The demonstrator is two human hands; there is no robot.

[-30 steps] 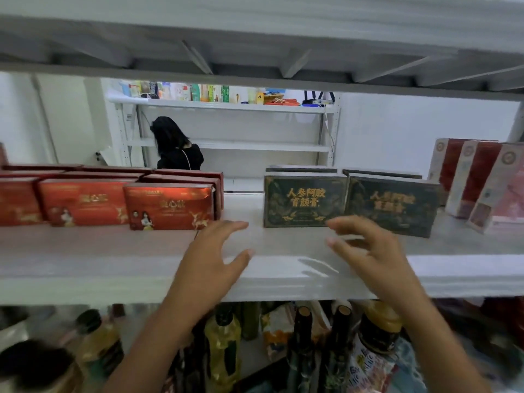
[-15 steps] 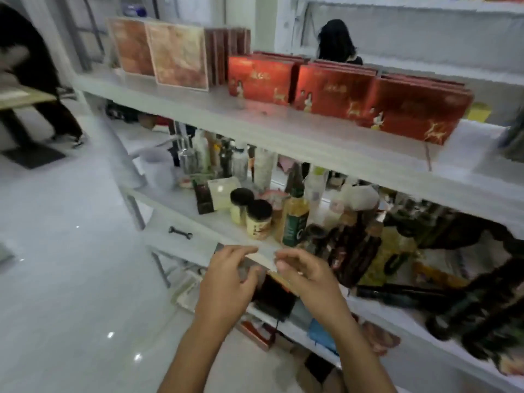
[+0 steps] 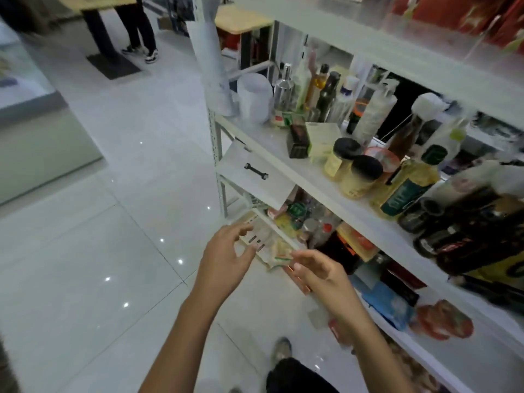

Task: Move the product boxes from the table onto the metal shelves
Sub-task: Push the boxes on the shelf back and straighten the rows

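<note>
Metal shelves (image 3: pixel 297 177) are filling the 3 o'clock side, bottles crowding the middle tier. Red product boxes (image 3: pixel 467 15) are sitting at 1 o'clock, top tier. Left hand (image 3: pixel 224 259) and right hand (image 3: pixel 320 273) are hovering apart, empty, likely between loads; wooden counter (image 3: pixel 96 0) is standing at 11 o'clock.

Red product boxes (image 3: pixel 465 15) stand on the top level of the white metal shelves (image 3: pixel 334 177), at the upper right edge of the view, blurred. The wooden surface (image 3: pixel 107 0) sits far back at upper left.
</note>
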